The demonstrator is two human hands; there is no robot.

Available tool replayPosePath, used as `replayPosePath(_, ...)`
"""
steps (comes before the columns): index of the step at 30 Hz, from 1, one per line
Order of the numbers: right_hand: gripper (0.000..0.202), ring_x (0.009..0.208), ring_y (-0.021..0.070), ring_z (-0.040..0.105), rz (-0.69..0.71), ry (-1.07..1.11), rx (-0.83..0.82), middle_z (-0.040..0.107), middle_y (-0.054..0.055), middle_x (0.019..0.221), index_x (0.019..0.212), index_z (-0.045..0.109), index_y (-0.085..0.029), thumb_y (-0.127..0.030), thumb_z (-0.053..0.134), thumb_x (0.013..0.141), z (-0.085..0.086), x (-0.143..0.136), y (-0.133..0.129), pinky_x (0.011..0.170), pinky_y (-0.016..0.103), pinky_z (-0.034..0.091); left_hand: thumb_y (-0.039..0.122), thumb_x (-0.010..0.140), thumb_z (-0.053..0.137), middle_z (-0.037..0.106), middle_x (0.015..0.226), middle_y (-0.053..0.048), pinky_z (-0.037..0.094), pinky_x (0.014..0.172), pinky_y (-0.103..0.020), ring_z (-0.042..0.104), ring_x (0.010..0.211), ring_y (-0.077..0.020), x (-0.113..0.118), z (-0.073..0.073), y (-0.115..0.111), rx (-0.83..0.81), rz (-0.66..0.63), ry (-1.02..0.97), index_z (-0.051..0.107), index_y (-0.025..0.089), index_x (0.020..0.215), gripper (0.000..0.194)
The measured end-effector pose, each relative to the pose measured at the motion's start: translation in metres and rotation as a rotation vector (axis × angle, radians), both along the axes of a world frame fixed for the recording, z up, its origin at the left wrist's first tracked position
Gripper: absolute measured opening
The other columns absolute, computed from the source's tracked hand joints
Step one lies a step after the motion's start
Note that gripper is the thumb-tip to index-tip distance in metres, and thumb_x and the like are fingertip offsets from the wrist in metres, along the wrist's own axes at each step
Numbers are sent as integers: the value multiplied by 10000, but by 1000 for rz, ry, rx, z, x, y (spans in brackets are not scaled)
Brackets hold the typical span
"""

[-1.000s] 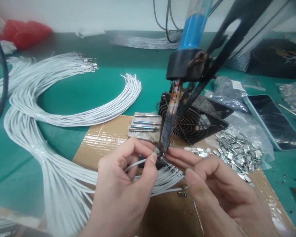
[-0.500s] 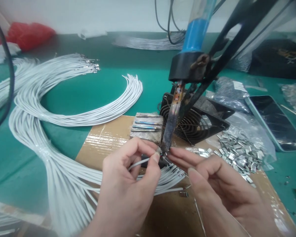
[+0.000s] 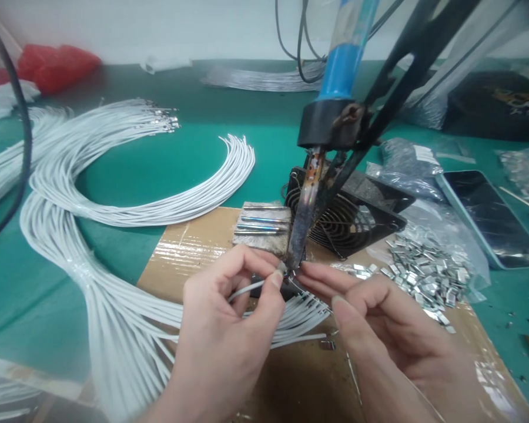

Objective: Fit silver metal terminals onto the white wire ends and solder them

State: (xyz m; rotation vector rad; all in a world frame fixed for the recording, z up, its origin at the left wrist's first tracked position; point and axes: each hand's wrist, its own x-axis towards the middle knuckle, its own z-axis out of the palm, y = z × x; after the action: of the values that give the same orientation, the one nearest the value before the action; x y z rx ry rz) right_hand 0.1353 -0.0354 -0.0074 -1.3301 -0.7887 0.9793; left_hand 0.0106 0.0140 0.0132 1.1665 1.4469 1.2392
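Thumb and fingertips of my left hand [image 3: 229, 335] pinch a white wire [image 3: 247, 289], its end right by the tip of a soldering iron [image 3: 300, 229]. The iron is held tip-down in a black stand with a blue handle above. My right hand [image 3: 392, 329] has its fingers closed around thin solder wire [image 3: 353, 376], whose strand trails below the palm; its fingertips are beside the iron tip. What lies exactly at the tip is mostly hidden by my fingers. Under my hands a fan of white wires [image 3: 300, 323] ends near a small metal clip [image 3: 327, 345].
Loose metal clips [image 3: 432, 273] lie on a plastic bag at right, near a phone [image 3: 494, 217]. A black fan [image 3: 352, 220] stands behind the iron. Bundles of white wires [image 3: 158, 214] cover the left. A block with metal rods [image 3: 262, 226] sits on the cardboard [image 3: 180, 252].
The view has shifted slightly, and the iron appears a little farther left. Both hands keep nearly the same grip and position at the iron tip.
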Motion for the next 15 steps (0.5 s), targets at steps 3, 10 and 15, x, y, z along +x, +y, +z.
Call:
replayPosePath(3,297,1164,200,882,31,8,34,909,8,1227,779,691,-261,-270,747,1071,-3,6,2,1012,183,680,181,807,762,833,776,12,603,598,-108,819,691,-124,1,-5,-2,27,11,-13,775,228,665,150)
replayPosePath(10,271,1178,254,879,182,7,104,908,43,1268,800,745,-262,-278,780,1069,-11,24,6,994,221,698,185,813,768,838,790,5,618,608,-118,839,715,-140,0,-7,0,32,0,-16,774,227,662,157)
replayPosePath(15,294,1179,387,872,74,-61,67,916,126,1154,779,727,-264,-422,952,880,-5,16,12,981,438,758,229,762,770,843,752,-25,606,550,-140,824,662,-158,-1,2,1,-16,-2,27,756,219,613,150)
